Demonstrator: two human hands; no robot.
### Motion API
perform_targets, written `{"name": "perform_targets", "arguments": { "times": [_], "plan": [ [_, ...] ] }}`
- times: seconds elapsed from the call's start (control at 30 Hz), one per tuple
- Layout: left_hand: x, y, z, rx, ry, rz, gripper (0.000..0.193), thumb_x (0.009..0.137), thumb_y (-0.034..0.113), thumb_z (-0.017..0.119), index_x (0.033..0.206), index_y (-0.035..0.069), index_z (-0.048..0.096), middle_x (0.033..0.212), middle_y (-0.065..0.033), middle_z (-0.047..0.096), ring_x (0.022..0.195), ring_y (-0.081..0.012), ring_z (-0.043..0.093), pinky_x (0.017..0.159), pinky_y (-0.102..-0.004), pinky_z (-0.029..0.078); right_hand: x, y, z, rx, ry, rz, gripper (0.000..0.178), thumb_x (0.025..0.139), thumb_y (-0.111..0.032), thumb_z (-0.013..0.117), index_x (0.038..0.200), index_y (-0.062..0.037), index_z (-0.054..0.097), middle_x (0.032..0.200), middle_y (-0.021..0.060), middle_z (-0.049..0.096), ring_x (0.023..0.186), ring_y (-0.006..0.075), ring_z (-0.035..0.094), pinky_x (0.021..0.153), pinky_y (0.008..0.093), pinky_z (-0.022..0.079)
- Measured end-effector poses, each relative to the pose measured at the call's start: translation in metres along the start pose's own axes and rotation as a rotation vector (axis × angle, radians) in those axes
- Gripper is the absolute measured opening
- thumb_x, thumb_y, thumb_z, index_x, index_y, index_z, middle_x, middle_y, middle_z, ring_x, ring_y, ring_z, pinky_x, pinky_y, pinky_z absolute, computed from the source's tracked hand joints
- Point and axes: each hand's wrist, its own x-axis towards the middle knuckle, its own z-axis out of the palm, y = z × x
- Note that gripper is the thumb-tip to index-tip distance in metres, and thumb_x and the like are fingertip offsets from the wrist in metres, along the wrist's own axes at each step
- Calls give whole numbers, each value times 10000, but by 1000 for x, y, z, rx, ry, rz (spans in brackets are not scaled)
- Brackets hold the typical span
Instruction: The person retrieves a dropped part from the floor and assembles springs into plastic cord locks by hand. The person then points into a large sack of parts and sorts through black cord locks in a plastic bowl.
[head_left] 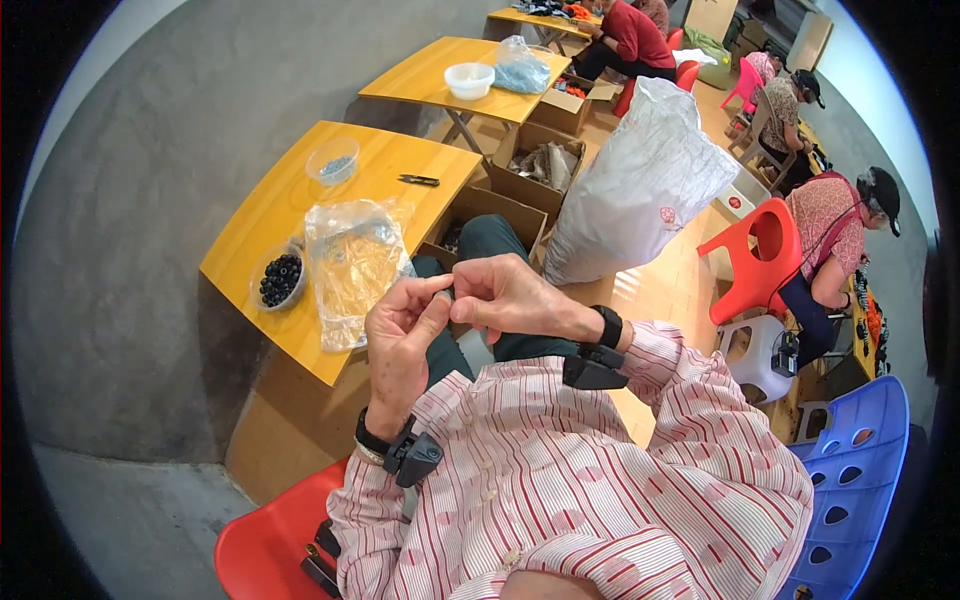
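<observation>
My left hand (402, 338) and my right hand (514, 296) meet above my lap, fingertips touching. Both are closed in a pinch, and whatever lies between the fingers is too small and hidden to name. Just beyond them on the yellow table (420, 225) lies a clear plastic bag (350, 262). Left of the bag stands a clear tub of black round pieces (281, 280). Farther back is a round clear tub (333, 161) holding small blue pieces. Black-handled thread snips (418, 180) rest near the table's right edge.
Open cardboard boxes (520, 190) stand right of the table, beside a large white sack (640, 190). Behind is another yellow table (440, 62) with a white bowl (469, 80). On the right are a red chair (755, 262), a blue chair (850, 480) and several seated people. A grey wall borders the left.
</observation>
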Motion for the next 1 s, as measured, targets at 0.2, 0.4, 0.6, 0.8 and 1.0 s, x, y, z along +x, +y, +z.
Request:
{"name": "perform_targets", "arguments": {
  "times": [0.2, 0.4, 0.6, 0.8, 1.0],
  "plan": [
    [-9, -18, -9, -17, 138, -27, 168, 876, -8, 576, 1040, -4, 612, 816, 15, 560, 723, -35, 506, 673, -176, 442, 4, 16, 14, -309, 120, -131, 296, 841, -234, 666, 699, -10, 536, 542, 74, 509, 485, 113, 500, 426, 289, 399],
    [-10, -32, -7, 0, 231, -100, 171, 894, 1, 549, 1061, -3, 584, 827, 4, 558, 693, -40, 489, 653, -184, 433, 5, 29, 20, -500, 188, -232, 292, 819, -233, 662, 699, 4, 541, 557, 147, 530, 473, 266, 524, 451, 344, 402],
    [-9, -45, -13, -81, 289, -210, 188, 901, 19, 542, 1086, -9, 556, 827, -8, 559, 689, -44, 499, 656, -186, 445, 2, 56, 15, -628, 122, -316, 346, 794, -311, 688, 720, -14, 528, 562, 138, 487, 500, 269, 526, 479, 356, 408],
    [-14, -55, -37, -109, 344, -271, 209, 899, 49, 556, 1098, -14, 543, 823, -20, 558, 656, -49, 482, 630, -174, 424, -10, 104, 13, -1305, -56, -201, 422, 770, -447, 641, 864, -38, 598, 864, 103, 521, 857, 246, 504, 702, 399, 423],
    [-14, -56, -46, -108, 354, -296, 212, 889, 47, 568, 1092, -7, 547, 826, -19, 564, 655, -48, 486, 620, -166, 410, -26, 160, 11, -1432, -379, -118, 463, 828, -468, 523, 761, -36, 676, 854, 109, 624, 1006, 256, 479, 1033, 484, 235]
  ]
}}
